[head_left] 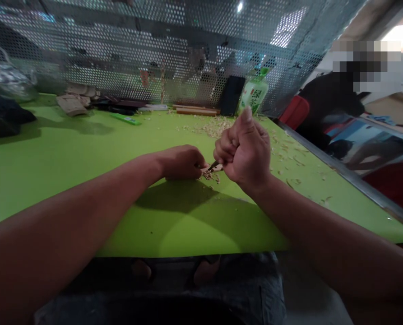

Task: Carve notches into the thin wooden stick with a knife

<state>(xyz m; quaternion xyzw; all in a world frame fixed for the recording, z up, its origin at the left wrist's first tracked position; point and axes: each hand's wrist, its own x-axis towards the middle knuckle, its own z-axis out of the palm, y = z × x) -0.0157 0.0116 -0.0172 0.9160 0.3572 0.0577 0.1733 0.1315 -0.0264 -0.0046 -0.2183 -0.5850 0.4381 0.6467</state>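
Note:
My right hand (244,149) is a closed fist around a small carving knife (213,166), whose dark blade pokes out toward the left. My left hand (182,161) rests on the green table (69,153) with its fingers pinched on a small wooden piece (208,170) right at the blade tip. The piece is mostly hidden by the fingers. A little heap of wood shavings (212,176) lies beneath the two hands.
More shavings (218,126) are scattered at the back and right. A green tea bottle (253,95), a dark phone (232,95), wooden sticks (196,110) and a green lighter (126,118) stand by the perforated metal screen (120,49). Another person (330,99) sits beyond the right edge.

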